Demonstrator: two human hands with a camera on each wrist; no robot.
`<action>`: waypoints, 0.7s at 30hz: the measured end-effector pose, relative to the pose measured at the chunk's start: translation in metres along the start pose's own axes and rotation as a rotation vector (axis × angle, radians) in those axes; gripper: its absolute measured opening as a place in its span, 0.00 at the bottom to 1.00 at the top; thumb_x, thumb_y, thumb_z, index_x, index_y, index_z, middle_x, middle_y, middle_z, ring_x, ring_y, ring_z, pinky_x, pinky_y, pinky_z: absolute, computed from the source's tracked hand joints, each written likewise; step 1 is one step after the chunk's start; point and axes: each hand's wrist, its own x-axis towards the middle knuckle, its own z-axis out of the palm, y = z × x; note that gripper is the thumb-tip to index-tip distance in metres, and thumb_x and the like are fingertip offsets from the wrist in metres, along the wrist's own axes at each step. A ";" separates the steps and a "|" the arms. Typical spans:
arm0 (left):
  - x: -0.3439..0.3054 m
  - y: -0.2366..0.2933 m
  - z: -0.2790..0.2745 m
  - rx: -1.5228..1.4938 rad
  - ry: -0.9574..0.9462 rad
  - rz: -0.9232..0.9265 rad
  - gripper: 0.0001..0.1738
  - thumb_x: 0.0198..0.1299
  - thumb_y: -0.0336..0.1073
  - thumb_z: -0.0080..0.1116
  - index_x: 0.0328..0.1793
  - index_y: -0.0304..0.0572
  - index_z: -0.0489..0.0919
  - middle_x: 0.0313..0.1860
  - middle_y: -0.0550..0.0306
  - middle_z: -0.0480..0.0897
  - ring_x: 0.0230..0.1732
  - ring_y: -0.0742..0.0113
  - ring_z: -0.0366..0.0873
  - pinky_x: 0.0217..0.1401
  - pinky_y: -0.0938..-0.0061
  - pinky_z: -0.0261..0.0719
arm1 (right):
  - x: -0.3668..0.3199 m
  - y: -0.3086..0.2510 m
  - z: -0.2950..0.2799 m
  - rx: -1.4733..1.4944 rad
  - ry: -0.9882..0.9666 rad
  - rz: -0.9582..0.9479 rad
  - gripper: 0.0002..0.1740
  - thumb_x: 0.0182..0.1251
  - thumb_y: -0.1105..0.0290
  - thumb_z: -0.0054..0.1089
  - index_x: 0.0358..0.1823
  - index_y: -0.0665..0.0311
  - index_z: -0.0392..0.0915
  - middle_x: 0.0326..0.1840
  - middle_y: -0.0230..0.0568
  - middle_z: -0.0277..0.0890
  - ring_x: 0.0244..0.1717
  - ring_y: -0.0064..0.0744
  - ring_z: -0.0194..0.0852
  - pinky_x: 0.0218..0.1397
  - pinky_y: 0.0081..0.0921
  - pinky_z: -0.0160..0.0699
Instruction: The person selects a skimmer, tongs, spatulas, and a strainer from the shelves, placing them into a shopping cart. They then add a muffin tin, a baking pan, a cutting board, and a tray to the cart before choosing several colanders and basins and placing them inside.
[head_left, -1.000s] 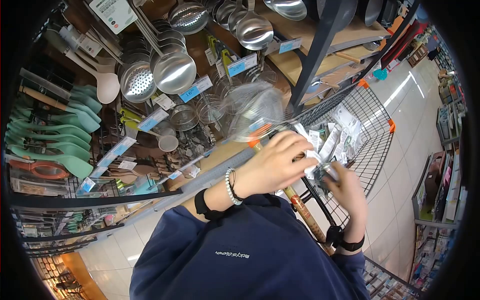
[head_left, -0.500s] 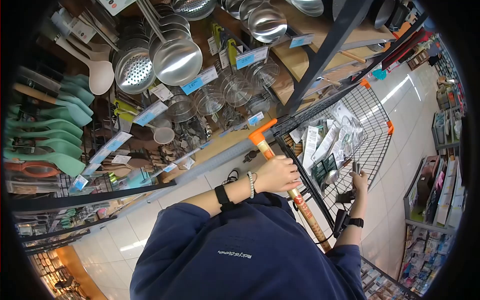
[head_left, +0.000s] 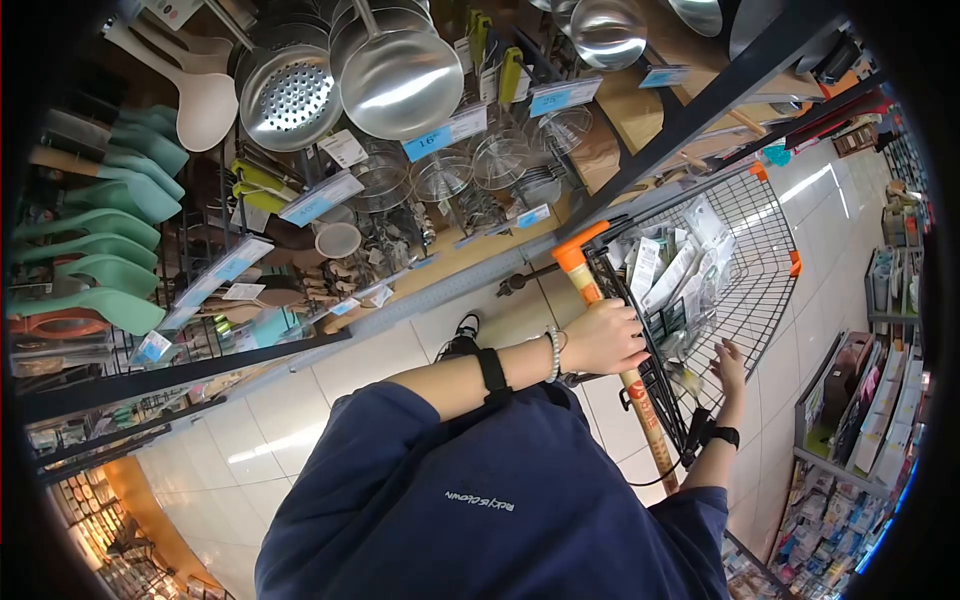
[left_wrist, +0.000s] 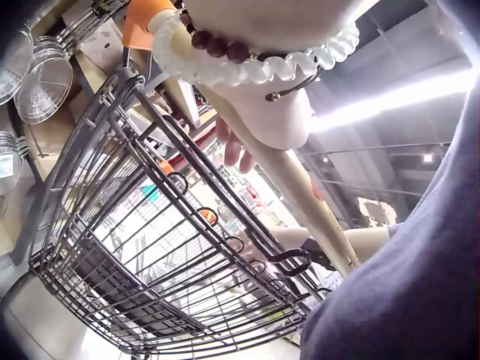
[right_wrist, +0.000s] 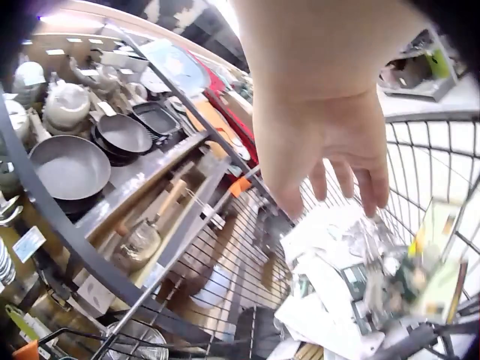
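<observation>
1. Far left of the head view: teal spatulas (head_left: 100, 250) hang in rows on the store rack. Next to them I see a perforated skimmer (head_left: 290, 95) and a steel ladle (head_left: 405, 75), with blue price tags (head_left: 430, 142) underneath.
2. Further right on the same rack, wire mesh strainers (head_left: 445, 175) hang in a cluster. Pale floor tiles (head_left: 350, 370) run below.
3. Centre: the left hand (head_left: 605, 338) sits on the cart handle (head_left: 642, 415), a wooden bar with an orange end cap (head_left: 572, 250). Its grip is wrapped round the bar, a little below the cap. The left wrist view agrees: the fingers (left_wrist: 232, 146) curl over the wood. A bead bracelet (head_left: 552, 352) and a black wrist strap (head_left: 492, 370) sit on that forearm.
4. Right of the handle: the wire cart basket (head_left: 765, 260) stands close alongside the shelving. Packets (head_left: 660, 275) lie heaped in its near end, just beyond the handle.
5. Far right: the right hand (head_left: 730, 368) hangs over the rear of the basket, near the lower stretch of the handle. Its grip is spread, fingers apart, holding nothing. In the right wrist view the fingertips (right_wrist: 373, 191) hang above the packets and are not touching them. I cannot tell whether the hand touches the wire.
6. Right wrist view, left edge: a dark frying pan (right_wrist: 67, 169) rests on a shelf beside the basket.
</observation>
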 end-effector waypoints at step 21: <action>-0.169 -0.224 0.010 -0.034 0.430 -0.999 0.08 0.50 0.25 0.55 0.38 0.38 0.71 0.32 0.55 0.75 0.36 0.62 0.73 0.40 0.73 0.70 | -0.192 -0.115 0.100 -0.409 0.045 -0.586 0.23 0.41 0.70 0.69 0.42 0.67 0.75 0.37 0.46 0.76 0.37 0.44 0.76 0.40 0.31 0.73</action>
